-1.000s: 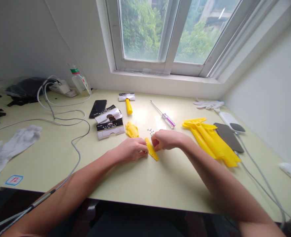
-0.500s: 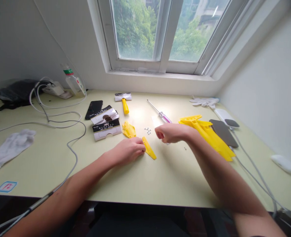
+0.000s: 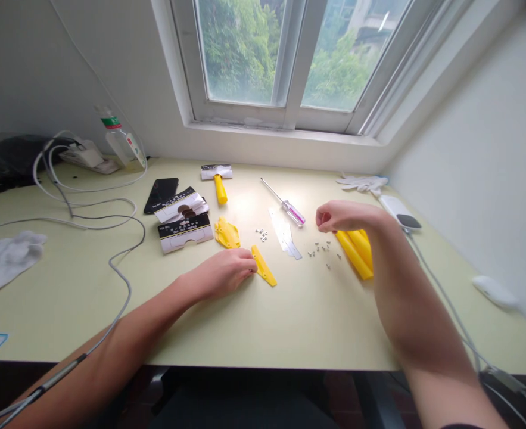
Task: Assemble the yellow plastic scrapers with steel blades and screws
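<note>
My left hand rests low over the table with its fingers curled together, at the left edge of a flat, tapered yellow plastic piece with holes. Whatever those fingers hold is hidden. Behind it lie rounded yellow plastic parts. My right hand is closed above the yellow handles, partly hiding them; anything in its fingers cannot be made out. Small screws are scattered left of the handles. Several small nuts lie between the hands, beside thin metal blades.
A screwdriver with a clear and purple handle lies behind the blades. Farther left are a yellow-handled scraper, printed cards and a black phone. A grey cable crosses my left forearm. A white mouse lies right.
My right hand has moved right, from over the blades to above the yellow handles, uncovering the blades and screws. My left hand stays beside the tapered yellow piece. The view has shifted slightly.
</note>
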Demonstrator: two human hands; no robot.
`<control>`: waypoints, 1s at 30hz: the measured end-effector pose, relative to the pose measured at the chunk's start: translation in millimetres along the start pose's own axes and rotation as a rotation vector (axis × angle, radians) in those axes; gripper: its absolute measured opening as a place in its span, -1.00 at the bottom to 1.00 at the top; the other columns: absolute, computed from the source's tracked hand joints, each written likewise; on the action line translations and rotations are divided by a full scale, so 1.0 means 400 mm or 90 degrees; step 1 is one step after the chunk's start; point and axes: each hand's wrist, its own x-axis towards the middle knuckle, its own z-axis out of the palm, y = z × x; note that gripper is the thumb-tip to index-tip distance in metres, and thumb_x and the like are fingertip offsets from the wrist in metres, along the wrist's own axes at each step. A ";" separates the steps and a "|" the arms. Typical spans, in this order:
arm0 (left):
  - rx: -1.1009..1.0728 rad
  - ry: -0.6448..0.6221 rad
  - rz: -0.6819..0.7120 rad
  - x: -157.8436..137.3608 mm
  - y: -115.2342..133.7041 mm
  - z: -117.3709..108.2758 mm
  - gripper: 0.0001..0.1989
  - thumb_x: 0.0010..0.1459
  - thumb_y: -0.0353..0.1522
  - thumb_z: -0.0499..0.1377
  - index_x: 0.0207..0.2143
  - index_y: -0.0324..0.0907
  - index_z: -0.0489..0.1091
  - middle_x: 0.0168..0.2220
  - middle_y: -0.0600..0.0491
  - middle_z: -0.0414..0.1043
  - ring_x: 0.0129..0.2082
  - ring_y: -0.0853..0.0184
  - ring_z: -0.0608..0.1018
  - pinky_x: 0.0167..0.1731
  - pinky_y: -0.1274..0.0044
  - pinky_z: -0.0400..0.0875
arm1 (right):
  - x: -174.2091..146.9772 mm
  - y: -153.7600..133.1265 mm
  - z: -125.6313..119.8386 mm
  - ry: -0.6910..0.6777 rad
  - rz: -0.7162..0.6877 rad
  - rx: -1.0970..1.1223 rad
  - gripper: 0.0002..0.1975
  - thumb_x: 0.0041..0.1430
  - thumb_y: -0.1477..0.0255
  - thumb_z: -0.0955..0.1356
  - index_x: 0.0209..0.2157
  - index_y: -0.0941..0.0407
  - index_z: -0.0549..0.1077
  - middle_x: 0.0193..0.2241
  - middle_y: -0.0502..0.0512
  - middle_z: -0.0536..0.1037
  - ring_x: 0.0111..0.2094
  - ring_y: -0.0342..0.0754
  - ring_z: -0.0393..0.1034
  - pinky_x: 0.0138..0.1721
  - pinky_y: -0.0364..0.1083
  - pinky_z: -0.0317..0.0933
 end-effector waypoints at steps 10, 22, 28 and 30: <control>-0.064 0.052 -0.028 0.005 -0.021 0.006 -0.86 0.26 -0.43 0.13 -0.17 -0.19 0.47 -0.29 0.00 0.53 -0.35 0.38 0.51 -0.30 0.52 0.39 | -0.037 -0.048 0.215 0.308 -0.239 0.183 -0.80 0.24 0.34 0.25 -0.27 0.08 0.49 -0.36 0.05 0.56 -0.38 -0.12 0.42 -0.28 -0.10 0.28; 0.136 0.034 0.019 0.228 0.036 0.052 -0.89 0.25 -0.40 0.15 -0.32 -0.17 0.48 -0.34 0.01 0.54 -0.30 0.26 0.54 -0.41 0.51 0.34 | -0.043 0.005 0.199 0.644 -0.089 0.261 -0.77 0.24 0.27 0.27 -0.31 0.10 0.47 -0.48 0.06 0.54 -0.45 -0.08 0.42 -0.31 -0.11 0.27; 0.151 0.059 0.075 0.347 0.077 0.103 -0.86 0.28 -0.31 0.15 -0.21 -0.14 0.48 -0.17 -0.01 0.53 -0.20 0.24 0.54 -0.45 0.53 0.33 | -0.028 0.069 0.186 0.655 0.004 0.254 -0.77 0.22 0.28 0.26 -0.32 0.12 0.47 -0.44 0.11 0.57 -0.41 -0.04 0.46 -0.28 -0.10 0.27; 0.148 0.109 0.062 0.321 0.069 0.093 -0.81 0.30 -0.27 0.13 -0.14 -0.13 0.47 -0.11 -0.03 0.51 -0.17 0.24 0.54 -0.42 0.52 0.36 | -0.035 0.057 0.186 0.660 -0.016 0.239 -0.77 0.23 0.29 0.25 -0.30 0.12 0.47 -0.47 0.09 0.56 -0.43 -0.06 0.44 -0.29 -0.11 0.26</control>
